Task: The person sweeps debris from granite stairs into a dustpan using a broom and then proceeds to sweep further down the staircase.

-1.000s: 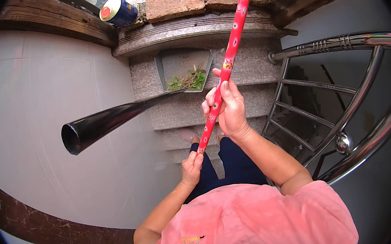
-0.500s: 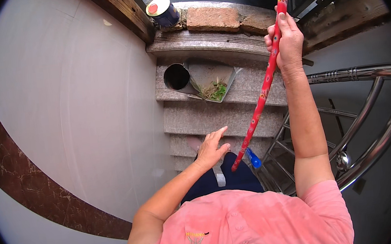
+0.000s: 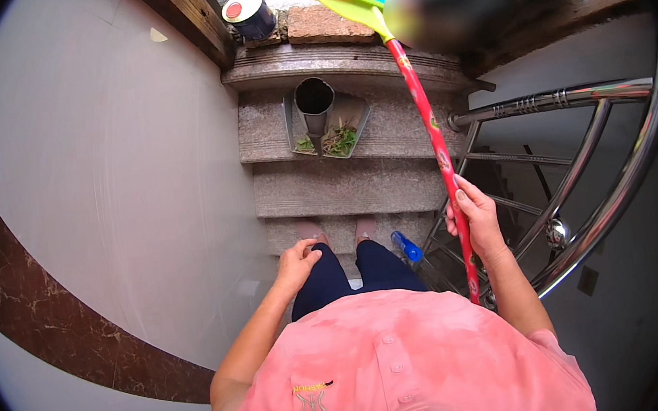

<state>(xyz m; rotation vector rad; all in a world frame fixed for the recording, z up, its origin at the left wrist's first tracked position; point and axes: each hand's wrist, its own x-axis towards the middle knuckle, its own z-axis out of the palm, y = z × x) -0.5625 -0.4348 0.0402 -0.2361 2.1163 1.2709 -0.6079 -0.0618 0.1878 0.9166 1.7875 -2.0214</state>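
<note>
broom in the right hand, left hand empty

the broom's red handle passes through the right hand, below the middle of its length, with the fingers wrapped round it and fingertips showing at its left edge. the grip is closed on the handle; a short end runs on below the hand, beside the forearm and near the pink shirt.

the long axis slants from lower right to upper left. the head, pink and blue bristles in a yellow-green holder, points away from the person, in front of the bricks at the top of the steps.

the right forearm comes up from the lower right, elbow bent, near the handrail. the left arm is bent too, its hand by the left knee, fingers loosely curled and partly open around nothing.

the dustpan sits on a step ahead, with leaves in it, well apart from both hands. a blue bottle lies between the legs and the handrail
</note>
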